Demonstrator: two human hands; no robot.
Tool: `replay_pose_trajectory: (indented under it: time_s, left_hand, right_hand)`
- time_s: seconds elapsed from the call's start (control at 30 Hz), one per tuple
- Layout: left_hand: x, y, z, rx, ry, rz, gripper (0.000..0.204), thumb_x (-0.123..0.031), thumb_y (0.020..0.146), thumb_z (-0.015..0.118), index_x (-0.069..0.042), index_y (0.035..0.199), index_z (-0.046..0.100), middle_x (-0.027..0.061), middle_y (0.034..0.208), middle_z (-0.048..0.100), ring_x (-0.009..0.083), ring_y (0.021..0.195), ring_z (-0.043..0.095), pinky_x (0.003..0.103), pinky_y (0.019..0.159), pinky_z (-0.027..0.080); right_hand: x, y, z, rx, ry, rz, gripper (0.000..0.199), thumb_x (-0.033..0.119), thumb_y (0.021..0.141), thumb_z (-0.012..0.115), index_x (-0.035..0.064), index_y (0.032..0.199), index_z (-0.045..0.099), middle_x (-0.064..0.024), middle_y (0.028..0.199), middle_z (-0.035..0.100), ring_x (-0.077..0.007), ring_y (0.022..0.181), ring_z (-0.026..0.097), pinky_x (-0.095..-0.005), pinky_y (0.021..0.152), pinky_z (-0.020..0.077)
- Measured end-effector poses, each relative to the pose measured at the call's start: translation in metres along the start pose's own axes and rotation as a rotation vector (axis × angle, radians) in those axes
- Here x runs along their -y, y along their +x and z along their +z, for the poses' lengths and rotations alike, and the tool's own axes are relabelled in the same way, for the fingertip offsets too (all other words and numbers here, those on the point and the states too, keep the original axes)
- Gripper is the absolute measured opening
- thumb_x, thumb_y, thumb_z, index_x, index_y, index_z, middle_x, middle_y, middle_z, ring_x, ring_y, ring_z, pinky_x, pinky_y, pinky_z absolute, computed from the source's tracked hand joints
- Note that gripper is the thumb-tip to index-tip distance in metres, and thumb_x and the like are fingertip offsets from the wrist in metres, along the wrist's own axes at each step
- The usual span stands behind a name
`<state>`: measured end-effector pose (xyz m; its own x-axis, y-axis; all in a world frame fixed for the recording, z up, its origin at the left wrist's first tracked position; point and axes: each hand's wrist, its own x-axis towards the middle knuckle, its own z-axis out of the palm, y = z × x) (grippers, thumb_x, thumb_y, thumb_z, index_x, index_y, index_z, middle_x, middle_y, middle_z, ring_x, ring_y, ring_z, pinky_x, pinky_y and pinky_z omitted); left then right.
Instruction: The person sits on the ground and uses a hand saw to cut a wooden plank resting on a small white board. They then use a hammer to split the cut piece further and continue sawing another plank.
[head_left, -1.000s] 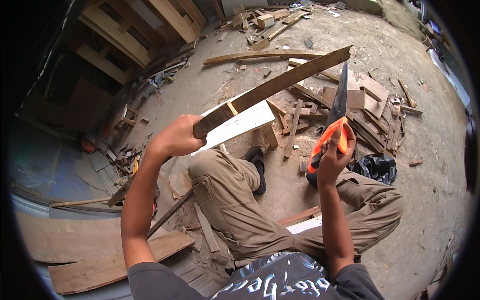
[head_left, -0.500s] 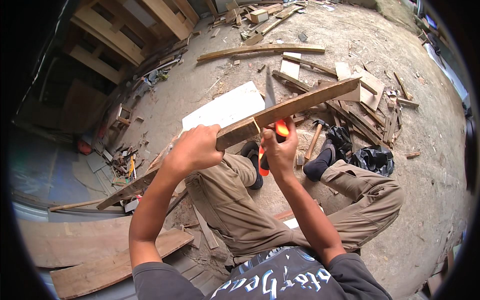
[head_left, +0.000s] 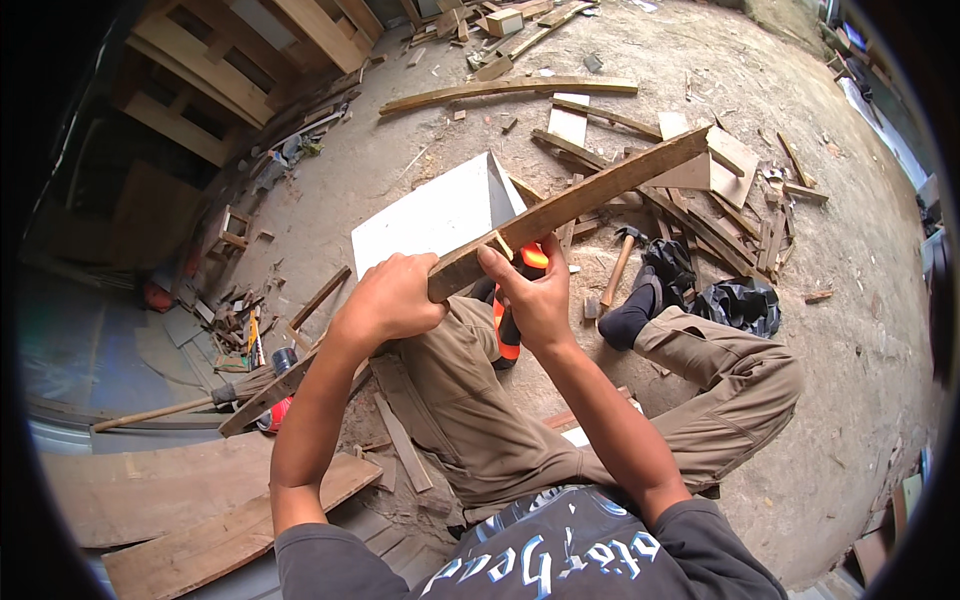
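Note:
A long brown wooden plank slants across in front of me, its far end raised to the right. My left hand is closed around its near part, above my bent leg. Close by, my right hand grips the orange and black handle of a handsaw, with the thumb against the plank beside a pale cut edge. The saw's blade is mostly hidden behind the plank. A white box-like panel stands just beyond my hands.
A hammer lies by my foot, next to a black plastic bag. Scrap boards are heaped at the right. A long beam lies farther off. Wide planks and a broom are at the left.
My right hand has shifted left and its thumb now rests on the plank. The saw blade, seen upright beyond the plank before, has dropped from sight. The plank has tilted slightly.

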<state>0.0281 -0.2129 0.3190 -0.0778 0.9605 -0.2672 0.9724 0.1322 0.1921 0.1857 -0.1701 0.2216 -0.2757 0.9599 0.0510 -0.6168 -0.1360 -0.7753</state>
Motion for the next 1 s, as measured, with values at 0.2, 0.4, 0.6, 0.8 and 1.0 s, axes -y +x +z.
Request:
replay_pose_trajectory:
  time_s: [0.2, 0.4, 0.6, 0.8, 1.0]
  left_hand:
    - [-0.040, 0.010, 0.010, -0.222, -0.061, 0.098, 0.036, -0.009, 0.070, 0.069, 0.003, 0.102, 0.061, 0.0263, 0.085, 0.067, 0.0426, 0.086, 0.066, 0.046, 0.075, 0.051]
    - [-0.047, 0.024, 0.014, -0.223, -0.006, 0.048, 0.029, -0.008, 0.070, 0.068, 0.004, 0.095, 0.062, 0.0263, 0.079, 0.067, 0.0441, 0.080, 0.066, 0.048, 0.072, 0.053]
    - [-0.052, 0.027, 0.013, -0.198, 0.038, -0.048, 0.031, -0.009, 0.069, 0.067, 0.005, 0.097, 0.065, 0.0269, 0.080, 0.068, 0.0421, 0.082, 0.068, 0.047, 0.075, 0.054]
    - [-0.058, 0.031, 0.016, -0.155, 0.078, -0.046, 0.031, -0.009, 0.068, 0.067, 0.005, 0.095, 0.064, 0.0268, 0.083, 0.068, 0.0407, 0.083, 0.068, 0.045, 0.077, 0.054]
    - [-0.052, 0.034, 0.016, -0.168, 0.078, -0.012, 0.033, -0.010, 0.068, 0.069, 0.006, 0.097, 0.066, 0.0280, 0.082, 0.067, 0.0421, 0.082, 0.067, 0.045, 0.076, 0.053]
  right_hand:
    - [-0.007, 0.001, -0.002, 0.008, 0.061, -0.017, 0.042, 0.013, 0.084, 0.078, 0.0009, 0.115, 0.052, -0.0051, 0.101, 0.064, -0.0106, 0.087, 0.062, -0.0258, 0.078, 0.0512]
    - [-0.003, 0.001, -0.005, 0.043, 0.025, -0.056, 0.046, 0.012, 0.083, 0.079, 0.0010, 0.118, 0.051, -0.0067, 0.104, 0.064, -0.0126, 0.092, 0.063, -0.0275, 0.081, 0.0522]
    - [-0.017, -0.007, -0.043, -0.036, -0.044, -0.127, 0.053, 0.022, 0.087, 0.076, 0.0025, 0.126, 0.047, -0.0111, 0.099, 0.069, -0.0078, 0.073, 0.060, -0.0200, 0.065, 0.0491]
    - [-0.002, 0.037, -0.100, -0.285, -0.035, -0.141, 0.052, 0.038, 0.094, 0.067, 0.0012, 0.126, 0.049, -0.0122, 0.085, 0.070, -0.0009, 0.047, 0.045, -0.0170, 0.043, 0.0363]
    - [0.023, 0.056, -0.075, -0.282, 0.033, -0.054, 0.031, 0.034, 0.093, 0.069, 0.0064, 0.104, 0.059, 0.0020, 0.064, 0.053, -0.0028, 0.045, 0.046, -0.0197, 0.041, 0.0381]
